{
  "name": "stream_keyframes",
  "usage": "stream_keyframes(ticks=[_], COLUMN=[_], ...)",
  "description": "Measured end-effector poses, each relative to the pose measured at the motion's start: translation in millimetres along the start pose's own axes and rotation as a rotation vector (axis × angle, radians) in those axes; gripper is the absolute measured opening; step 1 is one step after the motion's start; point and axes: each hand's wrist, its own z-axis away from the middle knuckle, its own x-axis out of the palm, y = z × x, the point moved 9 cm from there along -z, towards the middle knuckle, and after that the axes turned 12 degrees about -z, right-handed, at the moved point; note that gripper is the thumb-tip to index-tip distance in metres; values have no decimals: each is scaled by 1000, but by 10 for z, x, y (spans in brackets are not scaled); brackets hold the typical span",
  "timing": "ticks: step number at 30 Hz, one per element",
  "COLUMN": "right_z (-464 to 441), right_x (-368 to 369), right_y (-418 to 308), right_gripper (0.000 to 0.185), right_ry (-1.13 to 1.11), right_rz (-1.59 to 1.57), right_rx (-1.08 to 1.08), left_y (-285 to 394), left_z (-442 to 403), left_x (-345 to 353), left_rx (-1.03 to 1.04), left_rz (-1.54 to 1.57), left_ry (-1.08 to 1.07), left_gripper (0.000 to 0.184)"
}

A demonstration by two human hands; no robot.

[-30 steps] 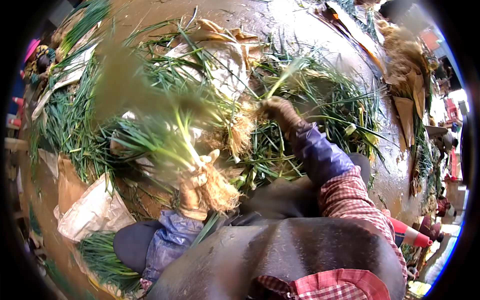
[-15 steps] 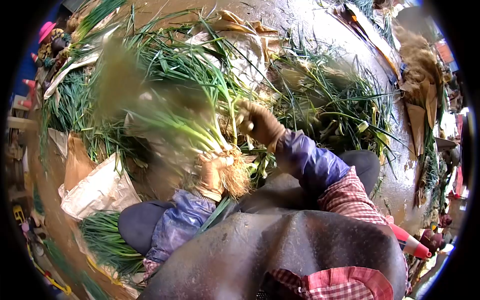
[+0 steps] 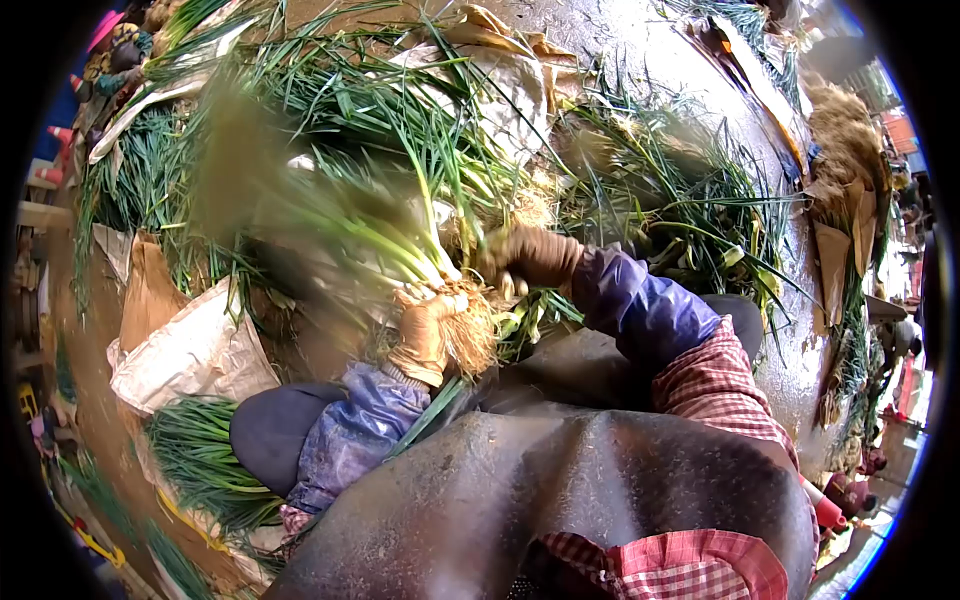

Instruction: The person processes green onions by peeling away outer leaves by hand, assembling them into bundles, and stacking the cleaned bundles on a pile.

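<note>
Well, starting at the left of my head view, I have a long heap of dark green, narrow-leaved stalks on the brown floor, and below it a crumpled, off-white sheet, perhaps laid to keep produce off the ground. Lower still sits a thick bundle of green leaves, its blades running roughly one way, which I read as deliberate order.

Toward the middle, my left hand in a tan glove has its fingers clamped on a bunch of green stalks with white bases and straw-coloured roots, held just beyond the dark, shiny apron. I judge the grip sits close to the roots because the bases gather there, while the leaves fan up and left.

Just right of it, my right hand in a brown glove is beside a pale green stalk, fingers bent; I cannot tell whether they are clamped on it. Farther right lies a loose, tangled heap of green leaves, presumably kept close for short reaches.
</note>
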Motion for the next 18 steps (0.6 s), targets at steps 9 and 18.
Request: stream_keyframes(ticks=[9, 18], right_z=[461, -151], right_x=[-421, -420], right_y=[944, -188], right_gripper=[17, 68], right_ry=[-120, 365], right_rz=[1466, -22], right_rx=[563, -33], left_y=[235, 53], left_z=[50, 68], left_x=[-47, -6], left_rx=[146, -16], left_rz=[-23, -38], left_ry=[2, -55], left_gripper=[38, 38])
